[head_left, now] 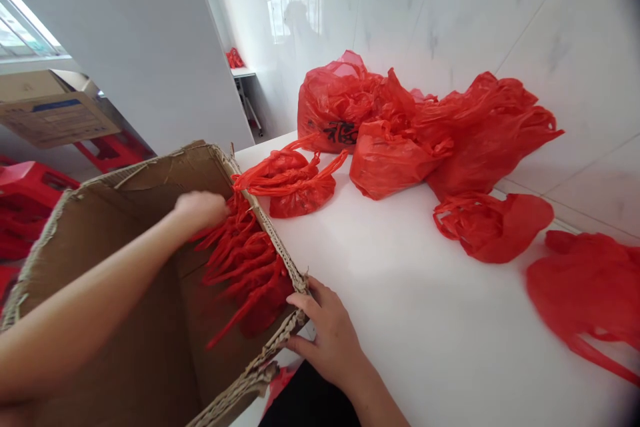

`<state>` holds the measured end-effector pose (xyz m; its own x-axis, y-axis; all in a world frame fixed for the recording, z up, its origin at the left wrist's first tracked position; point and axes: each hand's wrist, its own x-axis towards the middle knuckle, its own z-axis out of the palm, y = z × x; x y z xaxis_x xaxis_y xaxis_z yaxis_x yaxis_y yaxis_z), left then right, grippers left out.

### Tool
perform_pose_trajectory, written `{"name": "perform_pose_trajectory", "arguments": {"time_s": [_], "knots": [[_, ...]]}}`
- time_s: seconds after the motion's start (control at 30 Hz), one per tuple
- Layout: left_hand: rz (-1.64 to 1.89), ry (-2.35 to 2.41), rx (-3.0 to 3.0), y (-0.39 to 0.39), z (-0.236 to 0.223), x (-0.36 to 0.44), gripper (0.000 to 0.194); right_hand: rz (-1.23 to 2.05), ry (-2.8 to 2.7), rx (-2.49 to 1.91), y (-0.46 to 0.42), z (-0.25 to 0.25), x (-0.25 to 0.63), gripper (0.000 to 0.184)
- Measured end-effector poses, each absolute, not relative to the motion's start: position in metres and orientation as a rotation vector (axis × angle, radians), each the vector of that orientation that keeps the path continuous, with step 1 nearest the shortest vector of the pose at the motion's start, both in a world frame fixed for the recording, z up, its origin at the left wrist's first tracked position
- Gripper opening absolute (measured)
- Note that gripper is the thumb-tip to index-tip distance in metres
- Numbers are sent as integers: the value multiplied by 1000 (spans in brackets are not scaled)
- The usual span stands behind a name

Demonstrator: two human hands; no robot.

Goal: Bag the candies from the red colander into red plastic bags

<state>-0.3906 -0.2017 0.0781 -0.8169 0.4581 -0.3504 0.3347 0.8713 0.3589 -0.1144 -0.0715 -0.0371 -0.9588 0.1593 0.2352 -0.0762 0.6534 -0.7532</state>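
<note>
A torn brown cardboard box [125,260] stands at the left edge of a white table [415,320]. Inside it lie several tied red plastic bags [250,267] along the right wall. My left hand [200,208] reaches into the box and closes on the top of those bags. My right hand [330,337] rests on the near right corner of the box, fingers curled over its rim. A small tied red bag [295,183] lies on the table just past the box.
Larger red bags [400,127] are piled against the tiled wall [550,47], and two more red bags [493,223] [590,293] lie at the right. Red plastic stools [30,193] and a cardboard carton [55,110] stand at the left.
</note>
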Motion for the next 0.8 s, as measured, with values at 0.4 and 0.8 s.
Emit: {"name": "perform_pose_trajectory", "arguments": {"time_s": [0.4, 0.8], "knots": [[573, 2809, 1227, -82, 65, -378, 25, 1156, -2554, -80, -73, -42, -113, 60], [1215, 1952, 624, -244, 120, -366, 69, 1182, -2598, -49, -71, -42, -112, 57]]}}
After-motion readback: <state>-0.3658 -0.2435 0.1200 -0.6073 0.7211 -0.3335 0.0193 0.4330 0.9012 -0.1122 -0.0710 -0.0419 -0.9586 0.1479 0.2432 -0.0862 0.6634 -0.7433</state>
